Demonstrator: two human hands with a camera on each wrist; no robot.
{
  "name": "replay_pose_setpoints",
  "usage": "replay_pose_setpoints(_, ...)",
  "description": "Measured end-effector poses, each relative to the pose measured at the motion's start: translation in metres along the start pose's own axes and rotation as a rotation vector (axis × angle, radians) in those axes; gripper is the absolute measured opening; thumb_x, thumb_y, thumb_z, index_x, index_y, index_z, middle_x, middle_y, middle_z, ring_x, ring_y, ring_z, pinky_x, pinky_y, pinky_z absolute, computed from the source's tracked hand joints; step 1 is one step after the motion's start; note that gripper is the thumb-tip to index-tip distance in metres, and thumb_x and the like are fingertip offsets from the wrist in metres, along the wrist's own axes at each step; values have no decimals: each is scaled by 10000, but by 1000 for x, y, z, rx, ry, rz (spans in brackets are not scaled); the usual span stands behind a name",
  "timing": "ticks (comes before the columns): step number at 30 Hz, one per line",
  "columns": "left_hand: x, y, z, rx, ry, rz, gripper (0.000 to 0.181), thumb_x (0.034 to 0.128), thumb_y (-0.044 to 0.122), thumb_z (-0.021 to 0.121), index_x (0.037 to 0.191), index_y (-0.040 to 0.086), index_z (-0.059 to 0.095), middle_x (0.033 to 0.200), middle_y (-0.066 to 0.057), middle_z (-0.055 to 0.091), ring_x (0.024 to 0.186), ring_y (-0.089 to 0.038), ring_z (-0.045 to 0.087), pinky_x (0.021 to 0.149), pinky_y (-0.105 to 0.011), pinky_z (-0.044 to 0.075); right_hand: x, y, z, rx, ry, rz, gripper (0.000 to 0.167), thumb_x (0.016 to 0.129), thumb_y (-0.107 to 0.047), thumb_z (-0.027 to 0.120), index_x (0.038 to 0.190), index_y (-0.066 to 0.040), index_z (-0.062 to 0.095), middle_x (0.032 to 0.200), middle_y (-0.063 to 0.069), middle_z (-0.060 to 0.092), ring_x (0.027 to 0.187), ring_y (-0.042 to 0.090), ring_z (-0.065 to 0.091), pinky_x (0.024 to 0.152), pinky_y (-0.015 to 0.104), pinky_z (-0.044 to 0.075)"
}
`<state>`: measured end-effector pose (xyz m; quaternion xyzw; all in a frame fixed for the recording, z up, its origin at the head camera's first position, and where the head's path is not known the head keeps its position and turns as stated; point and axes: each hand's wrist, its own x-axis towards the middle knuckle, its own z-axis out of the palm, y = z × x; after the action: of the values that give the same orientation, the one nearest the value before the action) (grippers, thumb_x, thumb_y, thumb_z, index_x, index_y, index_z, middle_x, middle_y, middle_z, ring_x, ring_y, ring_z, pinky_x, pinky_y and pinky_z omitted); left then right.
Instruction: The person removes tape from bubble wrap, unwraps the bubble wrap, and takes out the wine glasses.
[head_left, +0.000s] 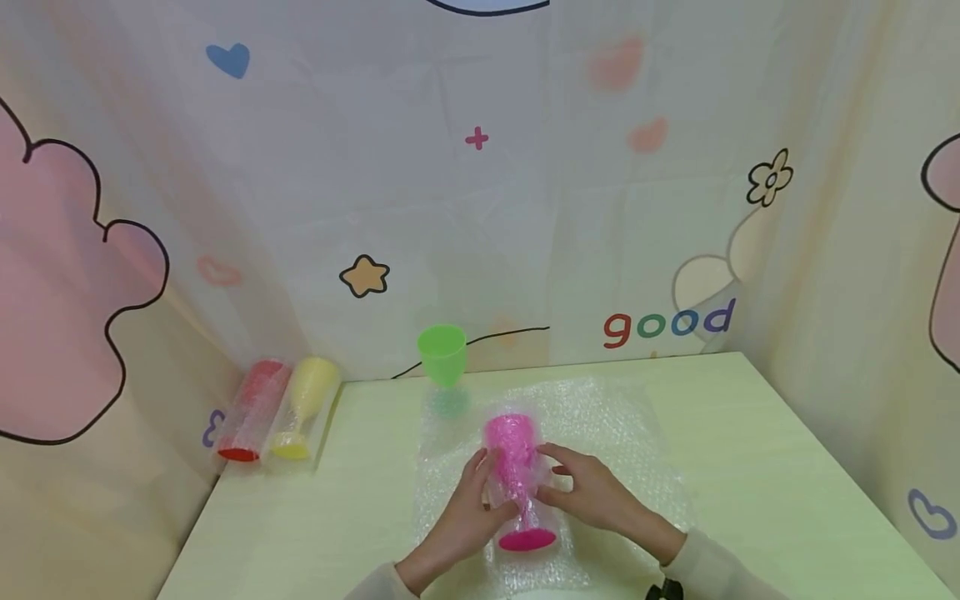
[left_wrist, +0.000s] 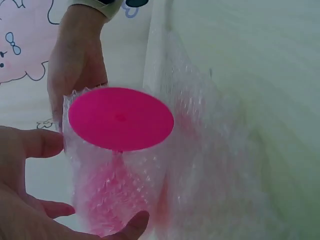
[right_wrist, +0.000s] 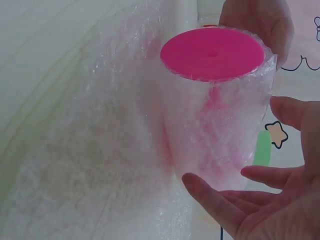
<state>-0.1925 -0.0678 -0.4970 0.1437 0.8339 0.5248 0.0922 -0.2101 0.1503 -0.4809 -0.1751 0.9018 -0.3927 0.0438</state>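
Observation:
A pink goblet [head_left: 527,540] rolled in bubble wrap lies on the table, its round foot towards me. That foot [left_wrist: 121,119] shows bare at the end of the roll, while the cup and stem blur through the plastic. My left hand [head_left: 468,508] grips the roll's left side, thumb near the stem. From the right, my right hand [head_left: 588,487] holds the same roll with bent fingers and thumb. In the right wrist view, the fingers [right_wrist: 220,200] lie against the wrap around the cup. Beneath the goblet spreads the flat rest of the bubble wrap [head_left: 622,450].
At the back left, a red goblet [head_left: 240,455] and a yellow goblet [head_left: 313,387] lie side by side in bubble wrap. A green goblet [head_left: 442,354] stands upright near the table's back edge, behind the sheet. Patterned cloth [head_left: 420,167] hangs around the table [head_left: 337,500].

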Motion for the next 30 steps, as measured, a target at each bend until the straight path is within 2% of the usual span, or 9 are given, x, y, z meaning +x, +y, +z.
replay_pose_setpoints(3, 3, 0, -4, 92, -6, 41, 828, 869, 347, 674, 1562, 154, 265, 1657, -125, 71, 1421, -459, 341, 1035, -601, 446, 2, -3, 3, -53, 68, 42, 662, 805, -376, 785, 1387, -169, 551, 1393, 109, 594, 1130, 365, 656, 811, 465, 598)
replay_pose_setpoints(8, 7, -1, -9, 217, -62, 118, 888, 843, 376, 705, 1575, 200, 234, 1674, -87, 30, 1488, -438, 208, 1093, -669, 332, 4, -11, 6, -150, 131, 52, 641, 771, -416, 804, 1337, -188, 608, 1284, 73, 675, 1046, 308, 696, 753, 407, 605)
replay_pose_setpoints(14, 10, -6, -9, 241, -117, 145, 949, 824, 371, 738, 1583, 205, 193, 1675, -74, -3, 1527, -385, 82, 1118, -649, 307, 6, -15, 7, -202, 131, 13, 529, 776, -329, 804, 1250, -132, 676, 1134, 99, 737, 942, 276, 730, 699, 349, 600)
replay_pose_setpoints(17, 11, -8, -8, 242, -121, 143, 952, 824, 370, 744, 1583, 198, 195, 1676, -71, -3, 1529, -382, 75, 1118, -643, 313, 6, -15, 6, -210, 133, -11, 489, 782, -256, 787, 1240, -119, 683, 1048, 111, 754, 911, 271, 740, 680, 330, 601)
replay_pose_setpoints(20, 12, -9, -8, 253, -121, 137, 947, 828, 373, 743, 1583, 209, 194, 1677, -59, -7, 1531, -373, 78, 1120, -635, 318, 7, -14, 5, -233, 133, -38, 477, 778, -206, 759, 1238, -102, 684, 885, 96, 759, 880, 262, 748, 669, 322, 603)
replay_pose_setpoints(22, 12, -10, -7, 265, -119, 139, 948, 828, 374, 743, 1584, 215, 192, 1677, -58, -7, 1532, -368, 79, 1121, -627, 323, 7, -14, 5, -252, 132, -61, 468, 775, -188, 743, 1228, -87, 688, 854, 97, 758, 858, 250, 751, 669, 321, 604)
replay_pose_setpoints(24, 12, -12, -6, 278, -116, 140, 952, 829, 378, 744, 1585, 228, 184, 1677, -54, -8, 1533, -364, 82, 1119, -618, 335, 8, -12, 6, -273, 129, -86, 448, 779, -171, 726, 1216, -74, 693, 873, 104, 762, 845, 239, 752, 671, 318, 604)
replay_pose_setpoints(26, 12, -13, -5, 287, -113, 139, 960, 824, 376, 745, 1586, 235, 177, 1677, -56, -8, 1532, -366, 88, 1115, -607, 348, 7, -11, 6, -275, 118, -114, 422, 799, -155, 709, 1210, -59, 694, 970, 130, 763, 850, 243, 753, 684, 317, 608)
replay_pose_setpoints(30, 12, -15, -3, 301, -102, 135, 959, 825, 388, 736, 1587, 235, 174, 1677, -64, 3, 1532, -369, 93, 1105, -605, 365, 7, -10, 1, -220, 57, -141, 392, 849, -108, 677, 1233, -32, 673, 1166, 181, 711, 923, 293, 744, 731, 342, 614)
